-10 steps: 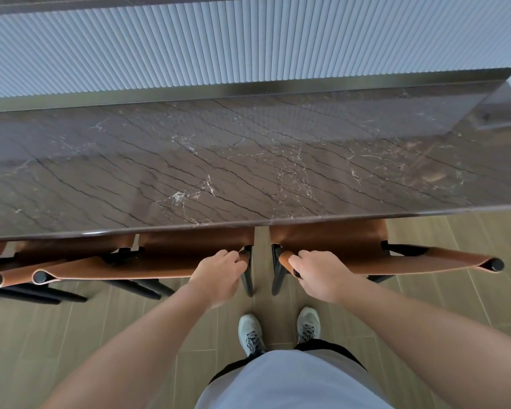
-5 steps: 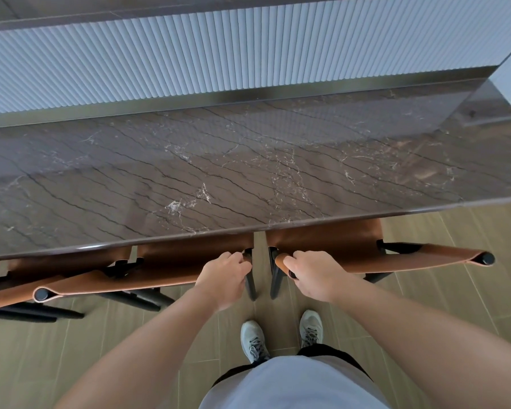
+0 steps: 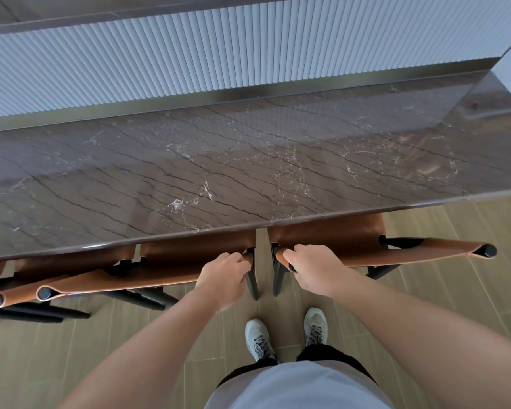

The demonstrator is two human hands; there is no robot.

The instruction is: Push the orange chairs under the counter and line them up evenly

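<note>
Three orange leather chairs with dark frames stand along the near edge of a dark marble counter (image 3: pixel 248 172), their seats tucked beneath it. My left hand (image 3: pixel 223 276) grips the right end of the middle chair's backrest (image 3: pixel 124 281). My right hand (image 3: pixel 313 268) grips the left end of the right chair's backrest (image 3: pixel 410 255). A narrow gap separates those two chairs. A third chair (image 3: pixel 0 296) shows only partly at the far left, overlapping the middle one.
A ribbed pale panel (image 3: pixel 219 48) rises behind the counter. The floor (image 3: pixel 455 305) is tan wood-look tile. My two grey shoes (image 3: pixel 286 335) stand just behind the gap between the chairs. The counter's right end lies at the upper right.
Both hands keep their grips on the backrests. The chairs and counter edge sit a little lower in the picture than before, with the view tilted slightly; the gap between the two chairs looks the same.
</note>
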